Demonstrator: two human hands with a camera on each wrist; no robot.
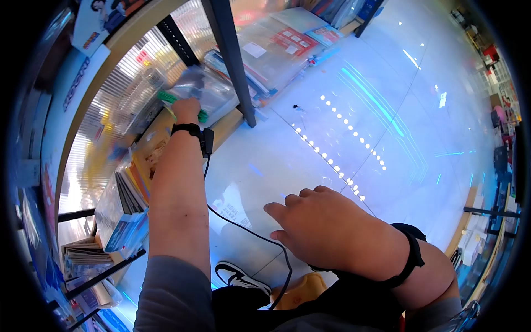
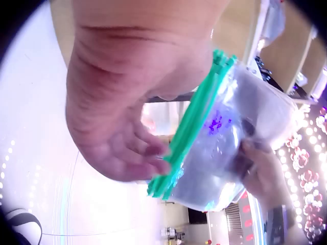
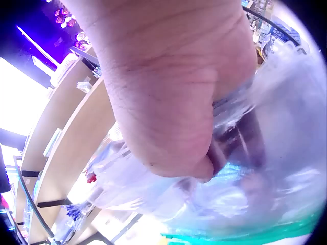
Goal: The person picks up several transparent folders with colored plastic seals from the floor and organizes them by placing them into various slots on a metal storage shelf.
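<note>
A glossy shop floor point(image 1: 354, 110) spreads beside a wooden shelf point(image 1: 225, 128) stacked with packets; at the shelf's edge is a clear zip bag point(image 1: 203, 91); the left hand point(image 1: 186, 110) is clamped on its green zip strip point(image 2: 189, 127); the right hand point(image 3: 168, 92), seen from its wrist, curls its fingers into the bag's clear film.

bag point(image 1: 203, 91) on shelf point(image 1: 228, 128), books point(image 1: 125, 206) nearer, floor point(image 1: 354, 144) right
</note>
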